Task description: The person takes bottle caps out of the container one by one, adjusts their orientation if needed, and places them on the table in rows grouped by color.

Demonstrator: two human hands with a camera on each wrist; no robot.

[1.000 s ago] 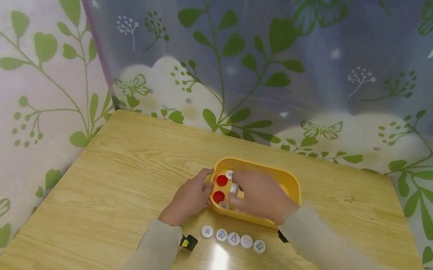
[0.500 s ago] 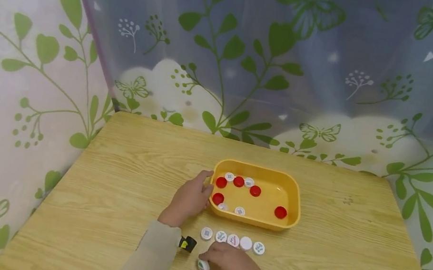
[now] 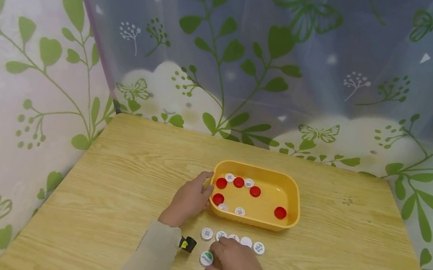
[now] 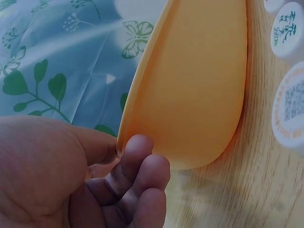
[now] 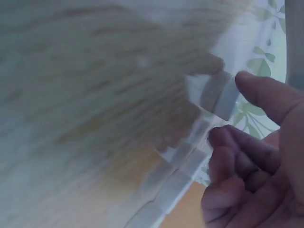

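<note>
My left hand (image 3: 189,198) holds the left end of a yellow plastic tray (image 3: 298,202); in the left wrist view its curled fingertips (image 4: 154,166) lie against the outer wall. Several red bottle caps (image 3: 280,213) and white bottle caps (image 3: 239,211) lie inside the tray, mostly towards its left half. My right hand (image 3: 243,267) is low over the table, its fingertips beside a white bottle cap with a green print (image 3: 206,258). That cap lies flat, and in the right wrist view the thumb (image 5: 254,92) is close to it, with the index finger apart.
A row of white caps (image 3: 207,233) stands in front of the tray; the right hand's fingers partly overlap the row's middle. Wooden table (image 3: 118,175) surrounds everything. A leaf-patterned curtain (image 3: 222,102) hangs behind the table's far edge.
My right hand came out of the tray with the green-printed white cap, brought it nearer, and laid it flat before the row. My left hand stays on the tray.
</note>
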